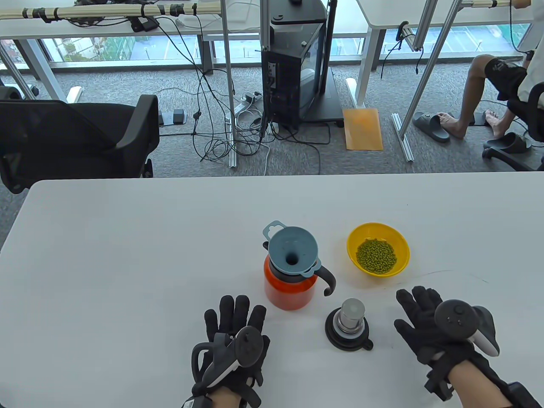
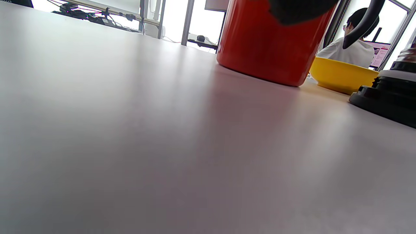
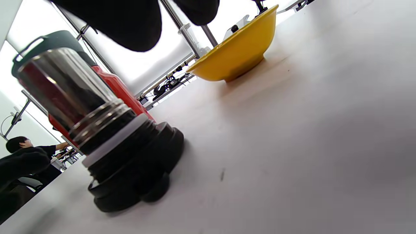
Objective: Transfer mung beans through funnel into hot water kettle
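An orange-red kettle (image 1: 288,290) with a black handle stands mid-table, with a grey-blue funnel (image 1: 292,250) seated in its mouth. A yellow bowl (image 1: 377,232) holding mung beans (image 1: 375,255) sits to its right. The kettle's lid (image 1: 349,330) stands upside down in front, between my hands. My left hand (image 1: 235,316) rests flat on the table, fingers spread, just left of the kettle and holding nothing. My right hand (image 1: 418,305) rests flat right of the lid, also empty. The kettle (image 2: 266,45), bowl (image 2: 341,74) and lid (image 2: 386,94) show in the left wrist view; the lid (image 3: 107,136) and bowl (image 3: 237,52) show in the right wrist view.
The white table (image 1: 127,255) stretches wide to the left and far side. Its far edge lies beyond the bowl. A black chair (image 1: 76,140) and cables stand on the floor beyond. A thin wire (image 1: 442,272) lies on the table right of the bowl.
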Action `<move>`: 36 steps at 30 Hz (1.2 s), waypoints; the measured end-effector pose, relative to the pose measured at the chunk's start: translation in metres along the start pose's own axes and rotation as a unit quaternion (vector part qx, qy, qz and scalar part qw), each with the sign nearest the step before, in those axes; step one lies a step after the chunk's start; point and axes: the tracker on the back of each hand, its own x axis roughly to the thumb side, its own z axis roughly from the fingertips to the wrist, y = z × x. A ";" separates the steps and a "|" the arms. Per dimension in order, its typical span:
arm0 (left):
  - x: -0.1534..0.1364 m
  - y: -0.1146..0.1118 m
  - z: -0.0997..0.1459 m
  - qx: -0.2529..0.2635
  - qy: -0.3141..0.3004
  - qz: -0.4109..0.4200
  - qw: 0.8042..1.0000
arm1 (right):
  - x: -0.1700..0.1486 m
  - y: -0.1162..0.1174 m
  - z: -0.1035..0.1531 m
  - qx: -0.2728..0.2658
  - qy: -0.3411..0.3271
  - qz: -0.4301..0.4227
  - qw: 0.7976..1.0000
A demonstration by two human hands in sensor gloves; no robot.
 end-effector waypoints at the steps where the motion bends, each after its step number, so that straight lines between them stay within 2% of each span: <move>1: 0.000 0.000 0.000 -0.001 0.000 0.000 1.000 | -0.001 -0.003 -0.008 -0.002 0.013 -0.007 1.000; 4: 0.004 -0.001 0.001 -0.006 -0.004 -0.003 1.000 | -0.010 -0.011 -0.031 -0.012 0.049 -0.040 0.998; 9: 0.007 -0.002 0.002 -0.009 -0.011 -0.007 1.000 | -0.026 -0.019 -0.064 -0.027 0.100 -0.037 0.994; 18: 0.007 -0.003 0.004 -0.005 -0.016 0.001 1.000 | -0.045 -0.014 -0.101 -0.026 0.149 -0.082 0.985; 26: 0.006 -0.003 0.003 -0.008 -0.016 0.013 1.000 | -0.049 -0.009 -0.112 -0.051 0.149 -0.104 0.982; 31: 0.003 -0.004 0.002 -0.013 -0.015 0.033 0.999 | -0.052 -0.011 -0.111 -0.102 0.168 -0.162 0.967; 36: -0.002 -0.004 0.001 -0.013 -0.012 0.048 0.999 | -0.053 -0.015 -0.107 -0.128 0.181 -0.195 0.955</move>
